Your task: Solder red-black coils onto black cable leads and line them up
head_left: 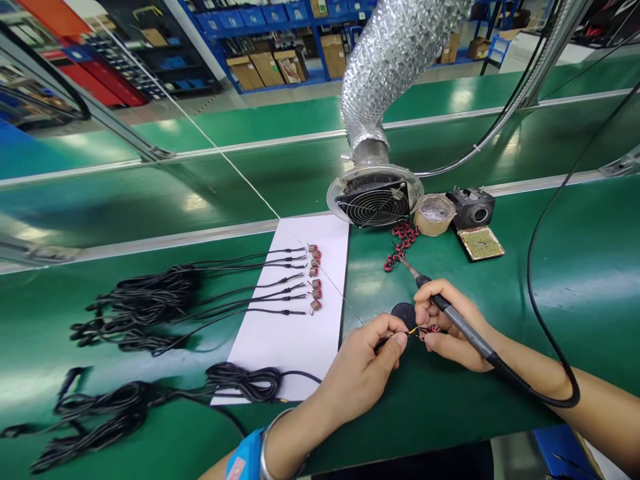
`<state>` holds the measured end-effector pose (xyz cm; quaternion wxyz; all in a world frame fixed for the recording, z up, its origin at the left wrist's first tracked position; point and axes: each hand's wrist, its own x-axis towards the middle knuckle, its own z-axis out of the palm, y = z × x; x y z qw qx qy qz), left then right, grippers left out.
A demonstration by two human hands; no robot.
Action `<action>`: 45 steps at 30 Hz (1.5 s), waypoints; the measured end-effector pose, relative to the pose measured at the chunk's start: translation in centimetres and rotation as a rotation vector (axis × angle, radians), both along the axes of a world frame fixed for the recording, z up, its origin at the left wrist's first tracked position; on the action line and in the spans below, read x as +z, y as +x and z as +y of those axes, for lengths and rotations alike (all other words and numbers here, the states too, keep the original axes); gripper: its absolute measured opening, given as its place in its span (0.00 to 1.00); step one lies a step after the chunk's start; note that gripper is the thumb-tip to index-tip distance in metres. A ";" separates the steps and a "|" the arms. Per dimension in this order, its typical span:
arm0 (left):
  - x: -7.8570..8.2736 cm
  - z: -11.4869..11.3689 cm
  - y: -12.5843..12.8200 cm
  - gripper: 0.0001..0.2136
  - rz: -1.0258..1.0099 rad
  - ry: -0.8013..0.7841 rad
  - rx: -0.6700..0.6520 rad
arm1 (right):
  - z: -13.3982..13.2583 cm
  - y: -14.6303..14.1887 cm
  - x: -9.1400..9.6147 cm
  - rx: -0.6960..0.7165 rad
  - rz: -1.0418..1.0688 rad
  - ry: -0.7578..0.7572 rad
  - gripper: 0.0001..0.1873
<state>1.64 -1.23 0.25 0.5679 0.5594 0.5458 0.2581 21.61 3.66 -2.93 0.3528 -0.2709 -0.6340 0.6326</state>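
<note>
My left hand (367,363) pinches the end of a black cable, from which a yellow wire (413,331) sticks out. Closed around a soldering iron (467,328) is my right hand (460,310); the iron's tip points up and left, near several red-and-black ring parts (404,235). The thumb and fingertips of that same hand also hold a small red-and-black part (431,329) close against the wire end. Partly behind the fingertips lies a round black disc (403,311).
A fan hood (377,205) on a foil duct (385,60) hangs over the bench. Right of it stand a tape roll (434,217), a black holder (473,208) and a yellowish pad (481,244). Coiled black cables (150,293) reach onto a white board (295,347), beside several small parts (316,292).
</note>
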 end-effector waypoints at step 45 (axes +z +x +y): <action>-0.2 0.1 0.2 0.12 -0.004 0.008 -0.107 | 0.2 0.4 2.3 0.051 -0.342 0.197 0.21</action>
